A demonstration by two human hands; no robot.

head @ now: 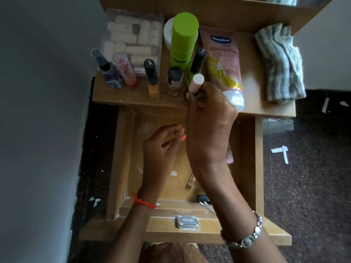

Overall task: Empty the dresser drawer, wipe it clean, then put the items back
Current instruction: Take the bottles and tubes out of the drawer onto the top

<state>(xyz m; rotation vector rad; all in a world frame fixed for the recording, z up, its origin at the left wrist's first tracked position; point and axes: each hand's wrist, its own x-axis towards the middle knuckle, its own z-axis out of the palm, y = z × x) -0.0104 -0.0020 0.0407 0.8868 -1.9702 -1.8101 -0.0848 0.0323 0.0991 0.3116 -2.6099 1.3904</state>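
The wooden dresser top [266, 109] fills the upper half of what I see, and below it the drawer [248, 149] stands pulled out toward me, its metal latch [187, 221] on the front edge. On the top, at the right, lies a folded striped cloth [281, 63]. Beside it a pink Vaseline tube [222, 59] lies on its side with its white cap toward me. A tall green can [183, 38] stands behind the row of small bottles, and a clear box of pale rolls [133, 37] sits at the back left.

My right hand [209, 126] is raised over the front edge of the top, fingers closed around a small pale pink stick [197, 83] held upright, just beside the bottles. My left hand [161, 149] reaches down inside the drawer, fingers loosely curled and close together; I cannot tell whether it grips anything. A red thread [143, 203] circles that wrist, a silver bracelet [245, 238] the other.

On the drawer floor lie a thin clear tube [190, 180], a dark clip [203, 197] near the front wall and a pink item [229, 156] half hidden by my right wrist.
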